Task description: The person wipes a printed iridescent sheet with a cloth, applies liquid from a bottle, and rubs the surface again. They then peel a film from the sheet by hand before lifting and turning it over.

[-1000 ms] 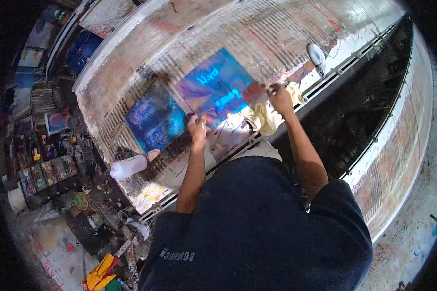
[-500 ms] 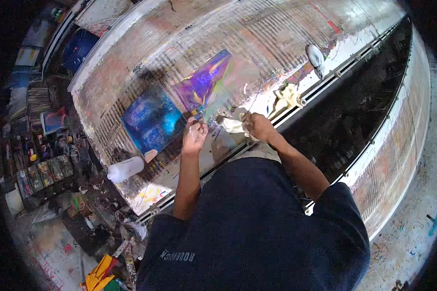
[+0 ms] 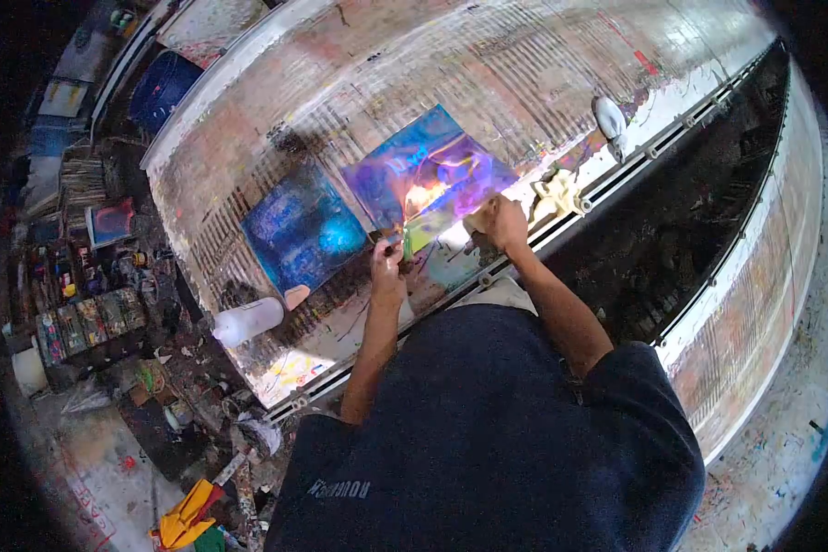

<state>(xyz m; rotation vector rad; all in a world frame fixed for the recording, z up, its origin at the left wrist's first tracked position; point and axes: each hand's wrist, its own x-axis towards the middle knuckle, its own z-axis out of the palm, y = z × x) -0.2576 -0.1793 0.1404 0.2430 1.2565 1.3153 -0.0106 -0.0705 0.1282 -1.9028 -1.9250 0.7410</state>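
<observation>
A glossy sheet painted purple, blue and yellow-green (image 3: 465, 161) lies on the stained work surface, with bright light glaring off its middle. At its lower left corner is my left hand (image 3: 388, 269), fingers curled and pinched on the sheet's edge. My right hand (image 3: 506, 224) is closed at the sheet's lower right edge, over a pale cloth (image 3: 477, 219) that is mostly hidden beneath it. Just left of the sheet lies a dark blue painted panel (image 3: 294, 221) with a bright cyan patch.
A white plastic bottle (image 3: 248, 322) lies on its side at the surface's left edge. A crumpled cream cloth (image 3: 557, 195) and a rounded white-grey object (image 3: 609, 120) sit to the right. A dark gap (image 3: 672, 202) separates the nearer surface. Paint containers (image 3: 92, 327) clutter the left.
The glossy sheet has turned to face me more, showing more of its painted surface. My right hand has moved right with the pale cloth, while the left has shifted slightly right and down.
</observation>
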